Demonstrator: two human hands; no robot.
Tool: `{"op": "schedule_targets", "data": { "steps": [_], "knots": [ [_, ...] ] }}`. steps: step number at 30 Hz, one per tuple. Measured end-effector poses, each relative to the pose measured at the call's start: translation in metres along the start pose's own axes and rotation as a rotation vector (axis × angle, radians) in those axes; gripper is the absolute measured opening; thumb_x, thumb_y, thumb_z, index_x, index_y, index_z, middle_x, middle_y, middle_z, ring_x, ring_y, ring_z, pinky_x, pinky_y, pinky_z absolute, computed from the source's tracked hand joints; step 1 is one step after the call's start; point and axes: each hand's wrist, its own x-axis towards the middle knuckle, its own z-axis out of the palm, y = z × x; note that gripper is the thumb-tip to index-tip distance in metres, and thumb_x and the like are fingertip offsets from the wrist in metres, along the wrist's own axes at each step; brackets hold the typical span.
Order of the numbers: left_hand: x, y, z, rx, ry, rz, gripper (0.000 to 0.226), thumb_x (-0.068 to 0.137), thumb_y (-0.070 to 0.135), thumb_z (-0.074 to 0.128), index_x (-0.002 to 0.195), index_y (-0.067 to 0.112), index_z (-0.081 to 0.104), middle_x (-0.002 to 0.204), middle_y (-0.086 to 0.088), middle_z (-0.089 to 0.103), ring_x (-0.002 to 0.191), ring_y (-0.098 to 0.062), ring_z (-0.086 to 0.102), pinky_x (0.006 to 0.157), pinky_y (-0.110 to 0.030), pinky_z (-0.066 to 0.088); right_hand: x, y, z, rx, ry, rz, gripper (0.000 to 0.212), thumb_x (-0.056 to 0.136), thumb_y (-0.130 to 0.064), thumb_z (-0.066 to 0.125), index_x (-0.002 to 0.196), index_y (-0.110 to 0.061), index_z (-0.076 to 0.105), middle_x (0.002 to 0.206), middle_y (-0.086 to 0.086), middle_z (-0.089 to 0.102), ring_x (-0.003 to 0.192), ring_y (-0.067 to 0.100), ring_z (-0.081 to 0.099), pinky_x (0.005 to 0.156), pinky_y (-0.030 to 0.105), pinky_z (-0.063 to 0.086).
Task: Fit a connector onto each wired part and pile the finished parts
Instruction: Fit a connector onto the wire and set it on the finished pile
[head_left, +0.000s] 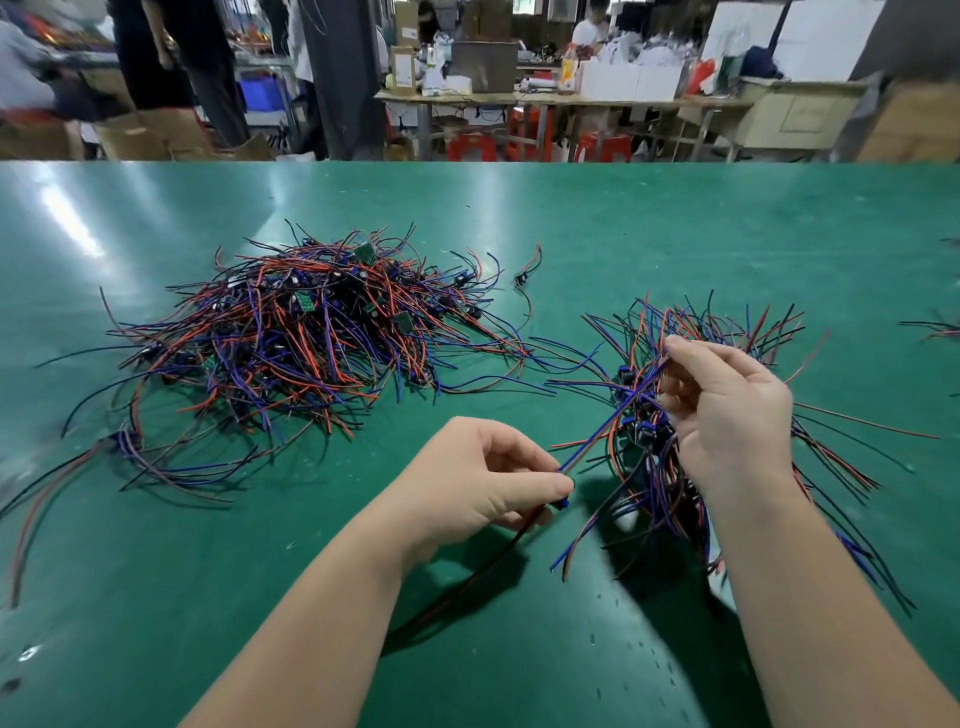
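My left hand pinches a small blue connector between thumb and fingers, with dark and red wires trailing down toward me. From it a blue and red wire pair runs up and right to my right hand, which pinches the wires above a pile of wired parts. A larger pile of red, blue and black wired parts with small green boards lies to the left.
The green table stretches to its far edge. One loose wired part lies between the piles, and wire ends show at the right edge. Beyond the table are people, benches, boxes and red stools.
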Motion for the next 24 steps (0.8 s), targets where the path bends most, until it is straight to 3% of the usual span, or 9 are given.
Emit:
{"op": "schedule_targets", "data": {
  "steps": [3,5,7,10,13,16,20,22,24],
  "knots": [
    [-0.001,0.000,-0.001,0.041,0.024,0.003,0.013,0.073,0.014,0.081,0.074,0.013,0.068,0.055,0.006,0.065,0.049,-0.004,0.060,0.046,-0.015,0.044,0.005,-0.003,-0.002,0.038,0.049,0.020,0.011,0.093,-0.011,0.058,0.084,-0.015,0.063,0.052,0.002,0.059,0.042,0.014,0.054,0.044,0.017,0.042],
    [0.001,0.001,-0.002,-0.060,0.126,0.013,0.013,0.074,0.011,0.080,0.077,0.008,0.067,0.060,0.000,0.069,0.051,-0.009,0.063,0.047,-0.017,0.047,0.010,-0.004,-0.005,0.038,0.074,0.040,0.014,0.099,-0.012,0.045,0.094,-0.018,0.057,0.066,0.008,0.061,0.047,0.016,0.059,0.044,0.020,0.044],
    [0.004,0.002,-0.004,-0.216,0.267,0.048,0.017,0.074,0.008,0.078,0.082,0.004,0.063,0.062,-0.004,0.070,0.052,-0.013,0.066,0.046,-0.019,0.050,0.009,-0.003,-0.004,-0.067,0.006,0.031,0.011,0.098,-0.010,0.046,0.097,-0.018,0.053,0.077,0.011,0.060,0.050,0.016,0.061,0.047,0.022,0.048],
    [0.008,0.000,-0.005,-0.369,0.393,0.098,0.021,0.073,0.009,0.077,0.083,0.007,0.058,0.060,-0.001,0.069,0.054,-0.014,0.067,0.046,-0.020,0.052,-0.008,0.012,0.006,-0.334,-0.392,-0.021,0.014,0.089,-0.009,0.064,0.099,-0.016,0.059,0.083,0.009,0.062,0.058,0.015,0.065,0.053,0.023,0.051],
    [0.009,-0.001,-0.002,-0.377,0.378,0.110,0.025,0.066,0.019,0.077,0.080,0.009,0.059,0.058,0.000,0.067,0.051,-0.011,0.065,0.047,-0.021,0.053,-0.035,0.025,0.021,-0.496,-0.719,-0.094,0.019,0.077,-0.012,0.078,0.092,-0.021,0.071,0.083,0.002,0.072,0.069,0.017,0.068,0.063,0.028,0.055],
    [0.010,-0.002,-0.001,-0.358,0.349,0.139,0.028,0.061,0.025,0.073,0.081,0.009,0.062,0.061,-0.001,0.068,0.051,-0.009,0.065,0.050,-0.021,0.054,-0.044,0.027,0.025,-0.494,-0.704,-0.186,0.018,0.072,-0.010,0.081,0.083,-0.022,0.075,0.073,0.003,0.074,0.066,0.016,0.066,0.068,0.031,0.058],
    [0.010,-0.004,-0.003,-0.370,0.265,0.164,0.023,0.069,0.025,0.069,0.087,0.011,0.068,0.074,-0.003,0.073,0.064,-0.015,0.070,0.057,-0.022,0.055,-0.036,0.022,0.022,-0.485,-0.648,-0.227,0.022,0.073,-0.001,0.078,0.082,-0.020,0.072,0.066,-0.004,0.071,0.058,0.008,0.061,0.060,0.021,0.054],
    [0.010,-0.005,-0.004,-0.307,0.272,0.156,0.014,0.076,0.020,0.070,0.087,0.012,0.069,0.078,-0.003,0.074,0.070,-0.015,0.071,0.059,-0.022,0.056,-0.029,0.018,0.019,-0.504,-0.540,-0.266,0.023,0.075,-0.001,0.077,0.081,-0.022,0.072,0.072,-0.005,0.073,0.063,0.007,0.065,0.065,0.022,0.056],
    [0.012,-0.007,-0.009,-0.131,0.401,0.180,0.006,0.083,0.011,0.071,0.084,0.017,0.072,0.077,0.001,0.074,0.071,-0.011,0.068,0.066,-0.023,0.056,-0.018,0.011,0.010,-0.588,-0.363,-0.376,0.019,0.076,-0.004,0.076,0.083,-0.021,0.072,0.075,-0.007,0.073,0.067,0.006,0.068,0.071,0.021,0.056]
  ]
}}
